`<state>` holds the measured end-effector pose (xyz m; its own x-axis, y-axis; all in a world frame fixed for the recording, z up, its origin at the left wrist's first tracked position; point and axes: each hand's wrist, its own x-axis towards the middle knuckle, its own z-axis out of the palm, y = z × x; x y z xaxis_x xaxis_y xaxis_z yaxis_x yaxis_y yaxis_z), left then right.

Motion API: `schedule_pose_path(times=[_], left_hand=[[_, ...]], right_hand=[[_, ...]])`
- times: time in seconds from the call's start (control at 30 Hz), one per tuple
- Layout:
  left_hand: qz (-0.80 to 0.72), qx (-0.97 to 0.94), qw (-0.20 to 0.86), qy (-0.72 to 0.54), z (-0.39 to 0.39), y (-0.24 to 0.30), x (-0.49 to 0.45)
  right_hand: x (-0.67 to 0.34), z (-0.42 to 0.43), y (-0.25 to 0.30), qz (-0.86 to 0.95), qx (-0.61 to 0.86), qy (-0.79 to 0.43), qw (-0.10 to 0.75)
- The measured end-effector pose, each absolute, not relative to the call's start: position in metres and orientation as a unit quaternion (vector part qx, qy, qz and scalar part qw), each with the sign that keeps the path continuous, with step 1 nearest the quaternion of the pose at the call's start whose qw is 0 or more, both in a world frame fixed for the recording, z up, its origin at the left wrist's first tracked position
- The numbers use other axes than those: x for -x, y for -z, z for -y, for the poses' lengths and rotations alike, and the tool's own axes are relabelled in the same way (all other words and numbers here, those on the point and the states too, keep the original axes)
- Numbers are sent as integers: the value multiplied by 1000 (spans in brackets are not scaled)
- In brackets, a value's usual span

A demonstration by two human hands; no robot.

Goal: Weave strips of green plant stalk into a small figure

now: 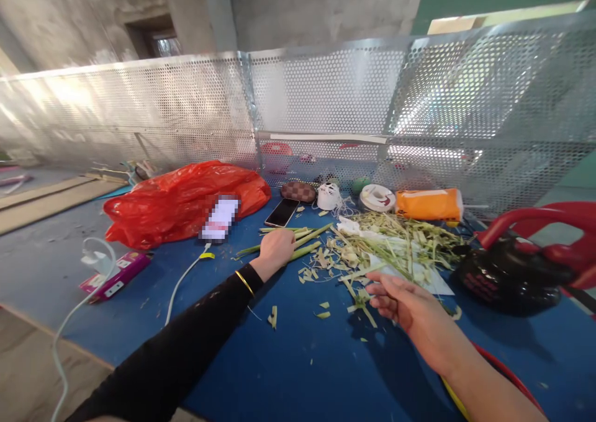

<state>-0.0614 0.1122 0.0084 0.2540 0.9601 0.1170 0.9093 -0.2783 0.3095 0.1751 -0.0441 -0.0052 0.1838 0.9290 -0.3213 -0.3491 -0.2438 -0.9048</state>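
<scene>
My left hand [275,248] reaches out to several pale green vegetable stalks [305,251] lying side by side on the blue table [288,360]. Its fingers are closed over them, with the tips hidden from me. My right hand [403,301] hovers over the table at the near edge of the peelings, fingers loosely curled and nothing clearly held between them. Close to its fingertips lie strips of green peel [361,304]. Behind, a broad heap of peelings and fibrous strips [410,236] covers some white paper [435,279].
A red plastic bag [153,208] and a lit phone [221,217] on a cable stand left; a dark phone [282,212] lies beyond my left hand. Along the perforated metal screen [321,93] are a tape roll [377,197] and an orange packet [428,205]. A black kettle [512,279] stands right.
</scene>
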Motion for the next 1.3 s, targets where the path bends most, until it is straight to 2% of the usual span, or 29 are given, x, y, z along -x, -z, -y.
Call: schedule_pose_path(times=[0.17,0.27,0.3,0.37,0.4,0.5,1.1,1.2,1.3], left_hand=[[-590,-770,134,-202,-99,-27,68],[-561,-767,220,-220,-78,-32,61],[-548,-757,268,-232,-68,-32,57],[-498,-668,477,-280,-47,-29,45],[-476,-635,536,-287,-36,-27,39],[-440,-586,622,-276,-8,-19,24],[-419,-451,753,-231,5,-3,17],[-410,-480,737,-242,6,-4,16],[-399,-526,703,-264,10,-2,15]], right_hand=[[-173,48,7,378,602,-436,552],[-170,51,6,455,628,-354,523],[-168,52,6,479,629,-344,506],[-160,54,5,504,616,-367,482],[-156,55,5,500,604,-396,478],[-145,58,7,456,566,-479,492],[-143,64,1,392,504,-569,519],[-142,64,1,411,509,-553,515],[-139,66,2,468,526,-534,469]])
